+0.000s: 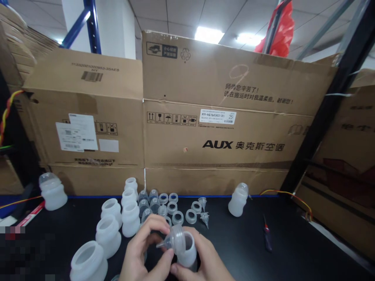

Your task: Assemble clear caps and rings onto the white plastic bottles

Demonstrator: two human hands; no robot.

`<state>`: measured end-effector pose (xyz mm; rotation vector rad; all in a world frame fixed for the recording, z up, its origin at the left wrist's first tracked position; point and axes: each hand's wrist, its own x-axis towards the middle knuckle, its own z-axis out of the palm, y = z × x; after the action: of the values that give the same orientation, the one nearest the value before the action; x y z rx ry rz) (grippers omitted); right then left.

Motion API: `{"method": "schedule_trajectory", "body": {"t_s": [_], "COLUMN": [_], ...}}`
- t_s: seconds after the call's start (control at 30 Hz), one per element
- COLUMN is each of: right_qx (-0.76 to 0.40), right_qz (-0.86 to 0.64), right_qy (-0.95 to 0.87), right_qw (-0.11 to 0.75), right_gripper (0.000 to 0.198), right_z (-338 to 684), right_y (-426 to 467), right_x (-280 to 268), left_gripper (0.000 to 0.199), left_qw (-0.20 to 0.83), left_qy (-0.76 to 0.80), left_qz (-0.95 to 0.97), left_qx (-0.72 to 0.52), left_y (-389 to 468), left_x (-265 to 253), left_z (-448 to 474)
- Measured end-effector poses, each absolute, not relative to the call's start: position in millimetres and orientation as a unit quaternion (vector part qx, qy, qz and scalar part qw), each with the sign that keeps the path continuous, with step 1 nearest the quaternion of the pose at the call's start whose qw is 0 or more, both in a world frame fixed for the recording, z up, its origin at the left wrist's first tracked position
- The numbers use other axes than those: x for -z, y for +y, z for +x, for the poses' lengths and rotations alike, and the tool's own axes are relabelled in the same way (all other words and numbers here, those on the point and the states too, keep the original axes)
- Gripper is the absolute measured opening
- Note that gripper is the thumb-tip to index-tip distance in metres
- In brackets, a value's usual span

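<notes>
In my left hand (148, 249) a clear bottle nipple in its screw ring (176, 240) is pinched between thumb and fingers, its tip pointing left. My right hand (209, 255) is wrapped round a small frosted baby bottle (188, 254), its open mouth up. The ring is right beside the bottle's mouth, overlapping it in view; whether they touch I cannot tell. Just beyond my hands lie several loose screw rings (177, 217), two loose nipples (204, 219) and several clear dome caps (143, 206). Several open frosted bottles (108, 236) stand in rows to the left.
A capped bottle (238, 200) stands at the back right, another capped bottle (53, 192) at the far left. A dark-handled tool (267, 237) lies on the black table (293, 249) to the right. Cardboard panels (216, 136) wall off the back, between dark posts (319, 105).
</notes>
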<state>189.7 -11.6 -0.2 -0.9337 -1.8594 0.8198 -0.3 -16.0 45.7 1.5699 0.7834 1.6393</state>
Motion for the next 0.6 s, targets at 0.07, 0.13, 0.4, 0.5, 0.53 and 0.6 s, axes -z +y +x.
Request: {"method": "schedule_trajectory", "body": {"t_s": [0.07,0.13,0.4,0.5,0.53,0.6], "right_qx": [-0.296,-0.262,-0.080,-0.046,-0.040,-0.025], "right_qz": [-0.386,-0.396,-0.375,-0.383,-0.389,-0.399], "right_qy": [-0.752,-0.752,-0.799,-0.794,-0.798,-0.813], "right_qw": [0.445,0.456,0.463,0.471,0.459,0.424], "right_gripper": [0.044,0.043,0.053,0.057,0.059,0.064], "right_z": [190,190,190,191,192,196], "right_y": [-11,-11,-11,-10,-10,-9], "right_x": [3,4,8,13,15,16], "left_gripper": [0.012,0.021,0.015,0.013,0.012,0.011], "left_qw": [0.328,0.289,0.261,0.273,0.275,0.275], "left_qy": [0.291,0.282,0.293,0.285,0.289,0.304], "left_qz": [0.659,0.706,0.685,0.680,0.675,0.667], "left_qx": [-0.611,-0.583,-0.614,-0.618,-0.620,-0.622], "left_y": [-11,-8,-18,-20,-21,-22], "left_x": [-42,-40,-43,-39,-37,-32], "left_z": [-7,-11,4,9,10,11]}}
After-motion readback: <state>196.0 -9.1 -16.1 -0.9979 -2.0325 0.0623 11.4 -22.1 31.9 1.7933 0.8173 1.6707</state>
